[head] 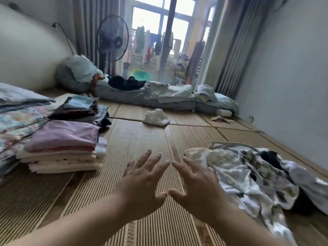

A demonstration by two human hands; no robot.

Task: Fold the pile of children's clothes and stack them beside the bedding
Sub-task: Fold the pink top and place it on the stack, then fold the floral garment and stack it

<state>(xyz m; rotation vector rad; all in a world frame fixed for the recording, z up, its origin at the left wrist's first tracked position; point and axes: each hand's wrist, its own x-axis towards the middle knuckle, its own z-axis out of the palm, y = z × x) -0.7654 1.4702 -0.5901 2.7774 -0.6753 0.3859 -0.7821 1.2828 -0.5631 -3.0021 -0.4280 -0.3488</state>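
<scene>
Ribbed, straw-coloured bamboo mat of fine slats underneath everything. Folded stack of soft flat rectangles, lilac on top, cream below, edges squared. Just left of the stack, floral quilted bedding; behind the stack, a second, darker folded pile. Well right of the stack, a crumpled heap of unfolded clothes, limp, mottled white, grey and tan, blurred. Between stack and heap, left hand and right hand, backs up, fingers straight and splayed wide, thumb tips almost meeting, gripping nothing; right hand at the heap's near edge, contact impossible to tell. Beyond the stack, a rumpled white cloth.
</scene>
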